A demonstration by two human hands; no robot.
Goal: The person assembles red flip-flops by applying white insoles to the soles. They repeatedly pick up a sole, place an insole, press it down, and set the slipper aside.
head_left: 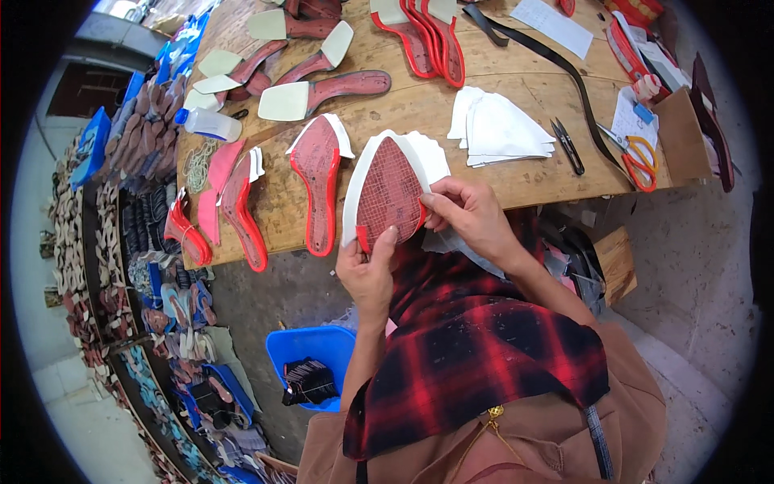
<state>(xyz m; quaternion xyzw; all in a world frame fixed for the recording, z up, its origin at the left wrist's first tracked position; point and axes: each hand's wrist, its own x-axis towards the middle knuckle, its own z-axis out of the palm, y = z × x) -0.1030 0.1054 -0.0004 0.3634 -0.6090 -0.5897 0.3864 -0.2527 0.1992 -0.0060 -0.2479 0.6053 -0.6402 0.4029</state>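
Observation:
Over the table's front edge I hold a shoe insole (393, 194), its reddish face covered with a grid pattern and its pointed toe facing away from me. White material (355, 196) borders the toe and fans out in pleats on the right; red edging shows lower down. My left hand (367, 274) is closed on the lower left edge, thumb on top. My right hand (469, 216) pinches the right edge where white meets red. The insole's heel end is hidden. Just left lies another red-edged insole (314, 194) with white flaps at its toe.
White cut pieces (504, 129) lie stacked behind my right hand, beside black thread snips (568, 148) and orange-handled scissors (639, 165). Several insoles (347, 87) lie at the back. A plastic bottle (211, 125) stands left. Below is a blue bin (302, 343) holding dark items.

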